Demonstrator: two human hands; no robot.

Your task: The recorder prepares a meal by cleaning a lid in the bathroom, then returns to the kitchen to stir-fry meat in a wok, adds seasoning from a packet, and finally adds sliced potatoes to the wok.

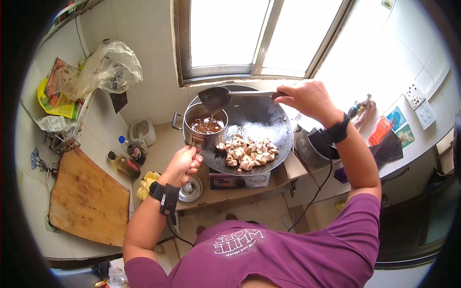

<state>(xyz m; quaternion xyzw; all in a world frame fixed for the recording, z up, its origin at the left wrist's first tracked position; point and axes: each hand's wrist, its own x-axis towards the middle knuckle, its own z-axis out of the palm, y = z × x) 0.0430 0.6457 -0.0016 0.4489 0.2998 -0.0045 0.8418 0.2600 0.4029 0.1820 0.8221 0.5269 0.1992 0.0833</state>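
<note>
My right hand (304, 99) grips the handle of a wok ladle (215, 99), whose dark head is tilted over a metal pot. My left hand (183, 162) holds the near handle of this pot (206, 138), which contains brown liquid. The pot is at the left side of a large black wok (259, 118); whether it rests on the wok cannot be told. Browned pieces of meat (248, 153) lie in the near part of the wok. Beneath the wok is a stove with a knob (239, 181).
Left of the wok are two bottles (126, 165), a white plastic container (143, 133), yellow chunks of food (147, 185) and a metal lid (190, 188). A wooden cutting board (88, 198) leans at the far left. A dark pot (317, 147) stands to the right.
</note>
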